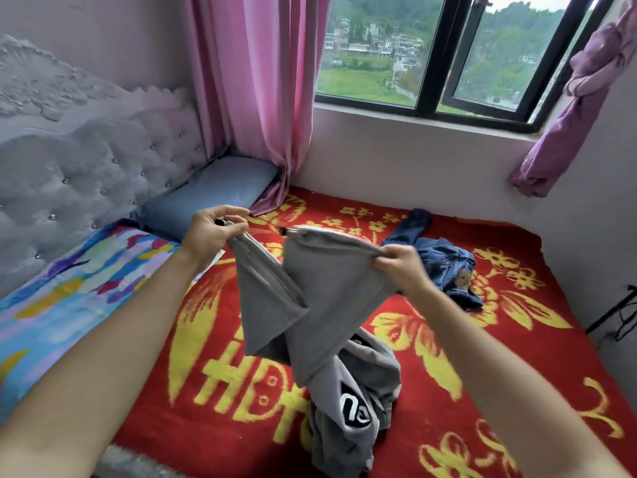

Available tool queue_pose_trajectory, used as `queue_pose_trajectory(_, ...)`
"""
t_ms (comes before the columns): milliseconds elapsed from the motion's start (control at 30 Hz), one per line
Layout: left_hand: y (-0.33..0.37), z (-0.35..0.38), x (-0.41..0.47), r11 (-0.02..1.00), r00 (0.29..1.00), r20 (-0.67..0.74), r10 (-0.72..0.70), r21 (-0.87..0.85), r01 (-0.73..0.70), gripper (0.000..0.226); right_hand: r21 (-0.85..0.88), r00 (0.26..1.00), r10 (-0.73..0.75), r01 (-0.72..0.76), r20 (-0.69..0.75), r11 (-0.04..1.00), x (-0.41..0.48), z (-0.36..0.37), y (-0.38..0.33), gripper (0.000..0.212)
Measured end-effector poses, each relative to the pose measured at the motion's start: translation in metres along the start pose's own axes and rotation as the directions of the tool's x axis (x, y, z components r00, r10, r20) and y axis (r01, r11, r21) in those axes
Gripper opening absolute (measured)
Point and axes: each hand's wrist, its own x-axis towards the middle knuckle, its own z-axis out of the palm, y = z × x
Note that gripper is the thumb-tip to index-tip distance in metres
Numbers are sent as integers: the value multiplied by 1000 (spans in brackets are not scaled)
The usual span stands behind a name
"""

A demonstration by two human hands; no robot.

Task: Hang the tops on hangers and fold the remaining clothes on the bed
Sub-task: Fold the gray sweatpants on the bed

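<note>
A grey drawstring garment (327, 288) hangs in mid-air at the centre of the view, stretched by its corded edge between two hands. Whether it is a hoodie or sweatpants cannot be told. The left hand (210, 236), at ten o'clock from the garment, pinches one end of that edge. The right hand (403, 269), at three o'clock, grips the other end in curled fingers. A black drawstring tip (284, 231) sticks out between them. The cloth's lower part is heaped at six o'clock on a red blanket (482, 391) with yellow flowers, showing a black-and-white logo (355, 407). Crumpled blue jeans (444, 270) lie on the blanket just past the right hand. A blue pillow (210, 194) sits at eleven o'clock against a tufted grey headboard (86, 167), and a pink curtain (255, 81) hangs at twelve beside the window (448, 46).
</note>
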Motion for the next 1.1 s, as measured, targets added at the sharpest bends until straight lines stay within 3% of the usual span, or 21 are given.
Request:
queue_pose_trajectory(100,-11,-24,11,998,995,-75,-58,23,60,29,22,937,179,-181,-299,983,16,-68,33,20)
queue_pose_trajectory(200,-17,-30,21,997,990,-126,-58,51,65,33,57,766,299,-326,-570,944,21,-143,67,15)
queue_pose_trajectory(300,-6,-35,36,997,975,-221,-23,70,39,37,198,596,357,-317,-719,928,15,-194,69,6)
queue_pose_trajectory(367,8,-38,50,996,953,-301,26,93,2,39,228,454,373,-342,-809,912,8,-226,77,27)
queue_pose_trajectory(400,13,-42,55,994,939,-341,53,106,-18,40,222,429,394,-397,-813,890,3,-233,79,36)
queue_pose_trajectory(500,15,-40,63,990,915,-395,81,136,-28,39,201,468,420,-449,-778,871,-9,-222,95,31)
queue_pose_trajectory(600,-7,-19,47,975,941,-338,36,217,40,28,157,508,479,-551,-716,819,-20,-182,125,30)
queue_pose_trajectory(700,-51,3,12,935,950,-310,-33,327,139,32,59,634,602,-663,-485,746,-42,-138,161,31)
queue_pose_trajectory(867,-128,29,-68,804,924,-221,-313,456,381,22,-268,634,758,-765,-154,586,-89,-78,225,33)
queue_pose_trajectory(933,-149,40,-96,766,885,-206,-418,443,465,22,-414,595,800,-748,-75,518,-101,-57,239,34)
queue_pose_trajectory(967,-158,44,-108,758,870,-210,-446,428,492,22,-511,620,781,-697,-76,503,-108,-45,245,40)
queue_pose_trajectory(1033,-168,56,-126,742,857,-214,-469,430,514,21,-694,739,673,-500,-30,519,-121,-19,254,45)
queue_pose_trajectory(1100,-177,70,-136,745,854,-229,-467,419,519,22,-708,790,592,-327,159,626,-137,18,265,39)
